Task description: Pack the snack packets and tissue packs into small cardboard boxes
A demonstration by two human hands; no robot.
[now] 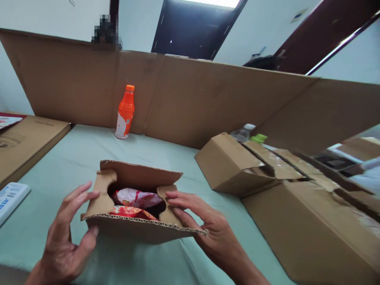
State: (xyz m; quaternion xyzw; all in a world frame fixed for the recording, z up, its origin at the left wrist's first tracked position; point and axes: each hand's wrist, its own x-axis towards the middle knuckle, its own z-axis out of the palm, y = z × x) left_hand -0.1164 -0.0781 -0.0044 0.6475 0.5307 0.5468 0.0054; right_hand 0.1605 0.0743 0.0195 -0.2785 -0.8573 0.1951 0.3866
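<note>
Nearest the camera, the person's left hand and right hand flank a small open carton. Its position is the near middle of the table. Left fingertips meet the left inner flap, with that grip spread, thumb apart and low by the near wall. Right fingers lie on the right inner flap; whether this grip clamps it or merely rests cannot be told.

Inside sit 2 packets: a pink-and-white packet at the back and a red patterned packet in front. Both inner flaps have curved cutouts, and the 2 long outer flaps stand open.

Pale green cloth covers the table. Beyond, an orange bottle stands upright near a cardboard partition; pale walls and a dark panel rise behind.

At left, a flat cardboard box and a white item bound the cloth. At right, brown boxes narrow the room beside the right forearm; a wider stretch of cloth separates carton and bottle.
</note>
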